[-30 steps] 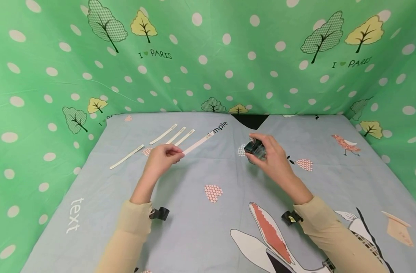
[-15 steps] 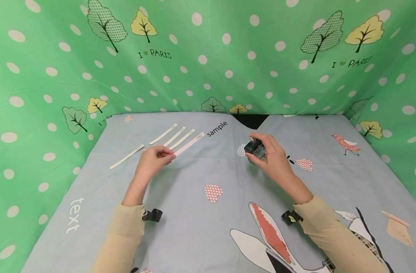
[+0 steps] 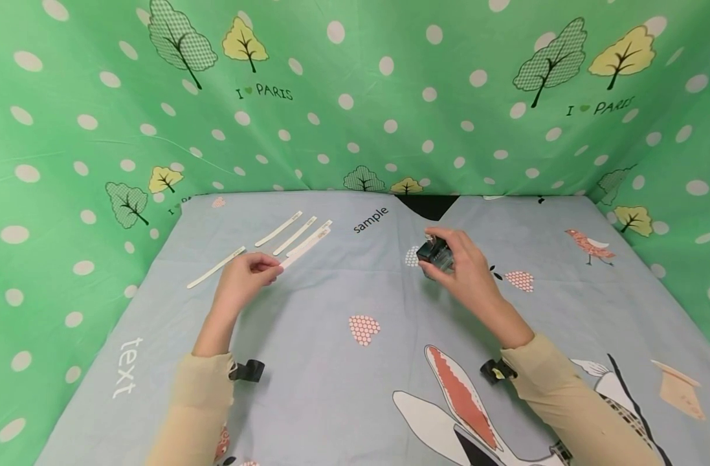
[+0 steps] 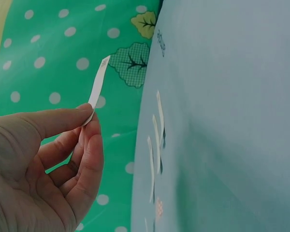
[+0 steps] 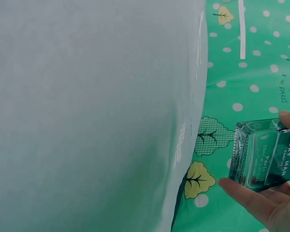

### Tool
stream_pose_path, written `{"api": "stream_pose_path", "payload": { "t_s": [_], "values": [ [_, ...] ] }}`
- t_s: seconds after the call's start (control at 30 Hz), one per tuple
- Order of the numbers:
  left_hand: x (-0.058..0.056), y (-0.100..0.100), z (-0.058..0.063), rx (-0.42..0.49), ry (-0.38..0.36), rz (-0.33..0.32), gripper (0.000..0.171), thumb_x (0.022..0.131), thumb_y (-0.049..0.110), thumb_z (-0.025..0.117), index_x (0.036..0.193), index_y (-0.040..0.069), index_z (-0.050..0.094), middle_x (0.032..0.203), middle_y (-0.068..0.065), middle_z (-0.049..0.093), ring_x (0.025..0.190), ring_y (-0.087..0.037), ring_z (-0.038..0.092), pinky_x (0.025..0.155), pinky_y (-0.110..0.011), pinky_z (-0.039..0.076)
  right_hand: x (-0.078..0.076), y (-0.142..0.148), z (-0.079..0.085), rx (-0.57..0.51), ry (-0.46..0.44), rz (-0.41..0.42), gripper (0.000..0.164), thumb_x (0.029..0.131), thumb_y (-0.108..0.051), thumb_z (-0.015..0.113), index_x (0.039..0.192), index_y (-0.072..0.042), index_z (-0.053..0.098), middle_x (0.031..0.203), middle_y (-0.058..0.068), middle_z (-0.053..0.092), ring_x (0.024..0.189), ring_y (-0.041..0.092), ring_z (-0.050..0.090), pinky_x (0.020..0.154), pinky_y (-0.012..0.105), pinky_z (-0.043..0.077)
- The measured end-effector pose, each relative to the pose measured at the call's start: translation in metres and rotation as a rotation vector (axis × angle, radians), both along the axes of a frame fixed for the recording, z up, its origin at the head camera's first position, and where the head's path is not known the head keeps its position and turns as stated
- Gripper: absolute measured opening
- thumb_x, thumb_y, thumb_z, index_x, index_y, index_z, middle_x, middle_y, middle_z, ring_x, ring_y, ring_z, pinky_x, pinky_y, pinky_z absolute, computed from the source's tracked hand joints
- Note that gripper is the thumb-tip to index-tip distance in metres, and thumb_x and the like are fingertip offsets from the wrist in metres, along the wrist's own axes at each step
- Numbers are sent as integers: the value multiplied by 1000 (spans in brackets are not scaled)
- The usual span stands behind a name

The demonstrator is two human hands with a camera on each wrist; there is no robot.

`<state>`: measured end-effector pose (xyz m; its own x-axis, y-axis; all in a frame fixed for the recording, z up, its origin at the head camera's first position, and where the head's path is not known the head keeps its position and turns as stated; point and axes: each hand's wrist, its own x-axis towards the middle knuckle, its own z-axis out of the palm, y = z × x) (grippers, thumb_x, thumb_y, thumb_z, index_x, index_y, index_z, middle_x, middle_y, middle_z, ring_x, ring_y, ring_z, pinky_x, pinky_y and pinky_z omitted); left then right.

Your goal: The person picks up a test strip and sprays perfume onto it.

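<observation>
My left hand (image 3: 244,279) pinches the near end of a white perfume test strip (image 4: 99,82) between thumb and fingertips. The strip points away to the upper right, raised over the table, and overlaps one of the lying strips in the head view. Printing shows at its far end. My right hand (image 3: 470,277) grips a square glass perfume bottle (image 5: 261,154), clear to dark green, lettered "SEXY MAN". In the head view the bottle (image 3: 439,254) is held tilted above the table, its spray top beside the index finger.
Several more test strips lie on the grey-blue printed cloth: one strip (image 3: 216,268) just beyond the left hand, others, such as this strip (image 3: 279,229), farther back. A green dotted curtain (image 3: 355,97) hangs behind and at both sides of the table (image 3: 366,395).
My left hand has moved to the left and slightly nearer with its test strip, uncovering the printed word "sample". My right hand and the perfume bottle have stayed in place.
</observation>
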<state>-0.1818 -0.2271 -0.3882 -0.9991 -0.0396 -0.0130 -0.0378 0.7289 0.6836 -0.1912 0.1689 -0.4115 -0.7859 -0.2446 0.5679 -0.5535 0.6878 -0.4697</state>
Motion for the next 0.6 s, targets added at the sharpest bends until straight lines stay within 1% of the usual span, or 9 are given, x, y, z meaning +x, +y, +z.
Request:
{"api": "stream_pose_path", "payload": {
  "t_s": [0.23, 0.43, 0.6],
  "values": [
    [2, -14, 0, -6, -9, 31, 23, 92, 22, 71, 101, 1, 74, 86, -13, 76, 67, -1, 62, 64, -19, 50, 1, 0, 0, -1, -10, -2, 59, 84, -19, 81, 135, -16, 53, 126, 15, 60, 110, 32, 60, 84, 51, 55],
    [3, -30, -1, -4, -46, 62, 27, 91, 23, 71, 105, 0, 73, 85, -8, 76, 65, 4, 61, 63, -16, 49, 1, 0, -1, 1, -3, 6, 59, 83, -19, 82, 135, -16, 53, 126, 14, 60, 110, 32, 60, 86, 51, 54],
    [4, -46, -5, -1, -79, 98, 30, 92, 24, 70, 108, -1, 71, 85, -4, 75, 66, 4, 61, 63, -16, 51, 0, 0, -2, 0, 16, 13, 59, 83, -18, 82, 135, -14, 53, 125, 15, 60, 111, 31, 60, 86, 50, 55]
  ]
}}
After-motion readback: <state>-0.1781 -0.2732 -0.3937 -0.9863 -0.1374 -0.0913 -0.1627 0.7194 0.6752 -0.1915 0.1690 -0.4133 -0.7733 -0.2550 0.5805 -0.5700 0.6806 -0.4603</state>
